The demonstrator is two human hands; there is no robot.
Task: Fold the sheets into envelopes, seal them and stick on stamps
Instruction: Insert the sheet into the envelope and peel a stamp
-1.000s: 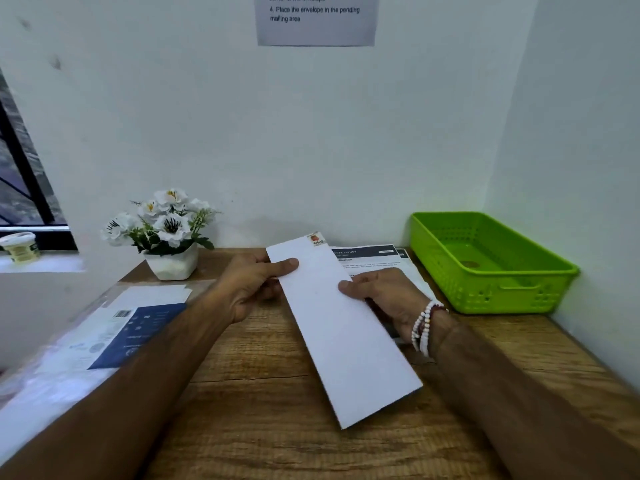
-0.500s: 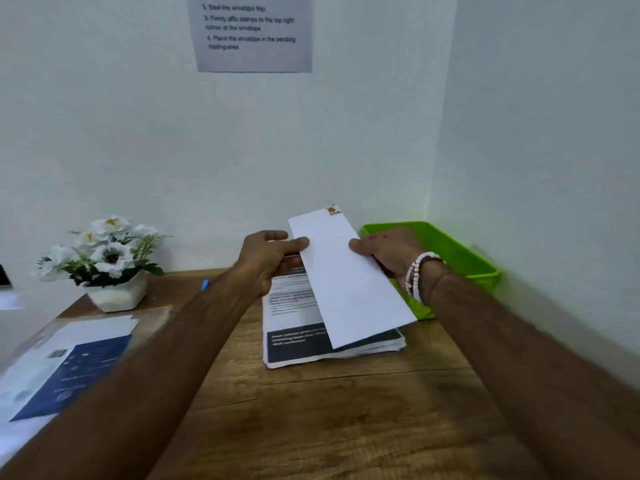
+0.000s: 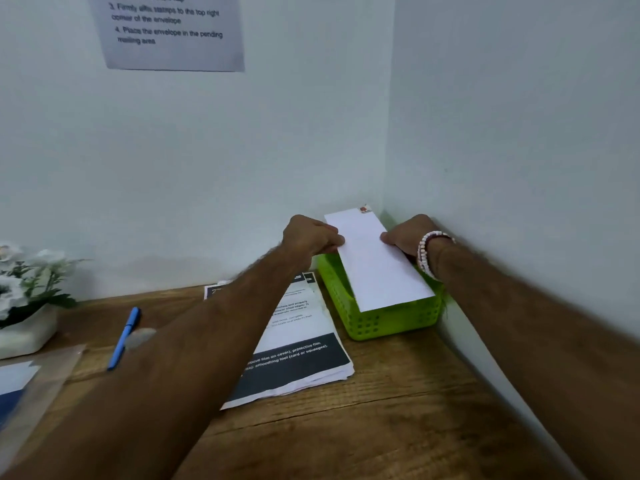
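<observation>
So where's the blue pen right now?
In the head view the blue pen lies on the wooden table, on the left side, between the flower pot and the stack of printed sheets.

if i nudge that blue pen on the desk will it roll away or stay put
The blue pen looks slim and round, lying loose on the flat wooden desk, so it would probably roll. It seems light. Whether it has a clip to stop it is too blurred to tell.

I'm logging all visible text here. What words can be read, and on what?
Wall notice: "3. Firmly affix stamps to the top right corner of the envelope"
Same notice: "4. Place the envelope in the pending mailing area"
Printed sheets: "smoothing tool (card or squeegee)"; the rest is blurred.
Stamp: unreadable.
</observation>
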